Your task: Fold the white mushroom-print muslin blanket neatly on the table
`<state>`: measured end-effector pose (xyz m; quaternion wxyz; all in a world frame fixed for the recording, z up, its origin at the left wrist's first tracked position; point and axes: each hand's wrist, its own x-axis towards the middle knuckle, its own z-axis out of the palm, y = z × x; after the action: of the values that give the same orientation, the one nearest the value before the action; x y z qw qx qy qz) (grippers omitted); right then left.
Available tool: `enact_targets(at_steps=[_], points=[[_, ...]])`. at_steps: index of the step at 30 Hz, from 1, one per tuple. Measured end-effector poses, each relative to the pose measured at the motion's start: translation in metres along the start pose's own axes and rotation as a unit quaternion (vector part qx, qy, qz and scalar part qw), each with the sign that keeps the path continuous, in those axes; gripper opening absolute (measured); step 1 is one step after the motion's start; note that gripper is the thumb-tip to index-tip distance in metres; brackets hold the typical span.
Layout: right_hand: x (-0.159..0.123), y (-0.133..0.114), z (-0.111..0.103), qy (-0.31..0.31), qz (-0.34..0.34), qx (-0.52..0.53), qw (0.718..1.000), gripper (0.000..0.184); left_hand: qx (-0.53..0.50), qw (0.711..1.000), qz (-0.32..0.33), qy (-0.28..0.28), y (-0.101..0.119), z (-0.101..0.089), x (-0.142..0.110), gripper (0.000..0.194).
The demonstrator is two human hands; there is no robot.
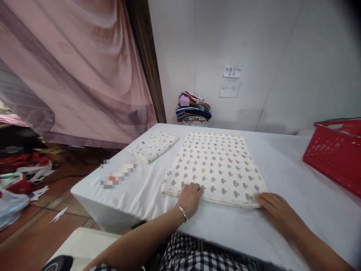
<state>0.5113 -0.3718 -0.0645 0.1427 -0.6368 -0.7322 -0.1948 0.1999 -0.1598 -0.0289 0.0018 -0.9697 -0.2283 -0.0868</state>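
A cream cloth with grey and coloured mushroom prints [214, 165] lies folded flat on the white table [282, 218]. My left hand [190, 197], a bracelet on its wrist, rests with curled fingers on the cloth's near left edge. My right hand [275, 210] lies flat with fingers stretched out at the cloth's near right corner. Neither hand lifts the cloth.
A smaller folded printed cloth [153, 145] lies at the table's far left. A pile of folded clothes [193, 109] stands against the back wall. A red plastic basket [335, 154] sits at the right. A pink curtain [70, 67] hangs at left, with bags on the floor.
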Motion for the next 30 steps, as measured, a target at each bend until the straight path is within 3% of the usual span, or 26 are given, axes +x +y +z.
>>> enact_targets(at_steps=[6, 13, 21, 27, 30], points=[[0.015, -0.015, 0.008, -0.006, -0.021, 0.021, 1.0, 0.037, 0.016, 0.994, -0.108, 0.022, -0.043, -0.012, -0.03, 0.032], [-0.001, -0.01, 0.018, 0.004, -0.01, 0.046, 0.999, 0.048, 0.048, 0.975, -0.209, 0.049, -0.078, -0.02, -0.053, 0.025], [-0.006, -0.004, 0.026, 0.062, -0.051, -0.012, 0.997, 0.066, 0.013, 0.987, -0.159, 0.036, -0.097, -0.017, -0.064, 0.023], [-0.009, -0.005, 0.024, 0.031, -0.044, -0.023, 0.998, 0.072, -0.051, 0.993, -0.096, 0.056, -0.106, -0.018, -0.069, 0.035], [-0.011, -0.004, 0.026, 0.022, -0.034, 0.004, 0.999, 0.071, -0.1, 0.989, -0.096, 0.048, -0.113, -0.024, -0.072, 0.045]])
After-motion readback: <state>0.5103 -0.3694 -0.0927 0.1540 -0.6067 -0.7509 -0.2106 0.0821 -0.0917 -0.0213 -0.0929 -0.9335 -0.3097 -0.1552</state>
